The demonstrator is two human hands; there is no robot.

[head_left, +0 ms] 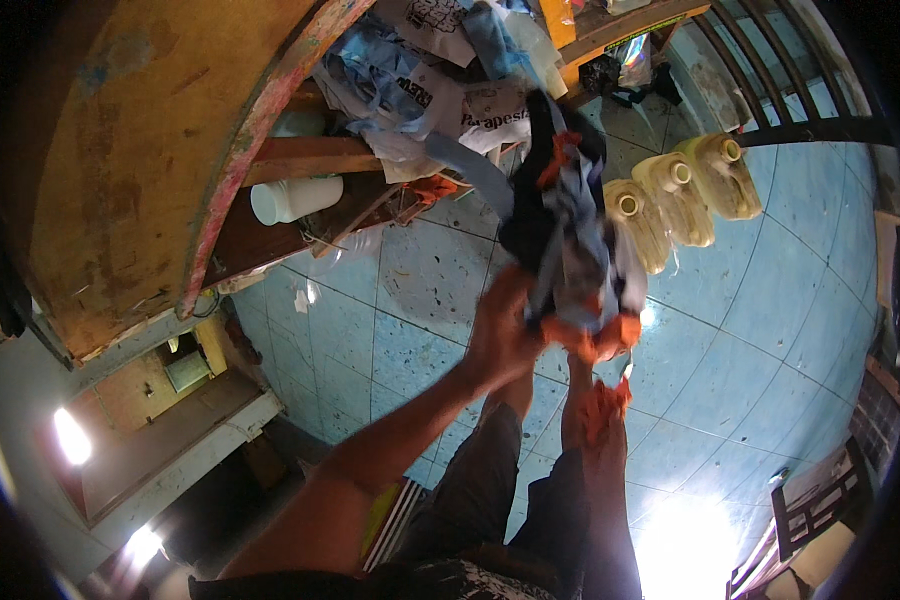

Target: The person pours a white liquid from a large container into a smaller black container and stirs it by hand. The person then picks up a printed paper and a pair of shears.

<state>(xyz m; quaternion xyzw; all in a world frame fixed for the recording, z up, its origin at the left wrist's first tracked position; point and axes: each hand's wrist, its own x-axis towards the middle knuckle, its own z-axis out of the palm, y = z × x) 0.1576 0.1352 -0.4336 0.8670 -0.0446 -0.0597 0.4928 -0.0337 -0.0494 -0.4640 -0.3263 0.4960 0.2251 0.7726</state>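
A loose bundle of rags (580, 240) in black, grey-blue and orange hangs in front of me above the floor, blurred by motion. My left hand (510, 315) is closed on the near left side of this bundle. Closer to me and a little right, my right hand (604, 425) is closed below the bundle's orange end. Orange-red patches blur its outline, and a small pale tip (627, 368) sticks up beside it. What the right hand holds is too smeared to name.
A cloth pile (420, 100), white and blue with printing, lies on a wooden shelf at the far left. Under it lies a white plastic container (295, 200). Several yellowish jugs (675, 190) stand on the blue tiled floor (760, 350). A wooden board (140, 130) fills the upper left.
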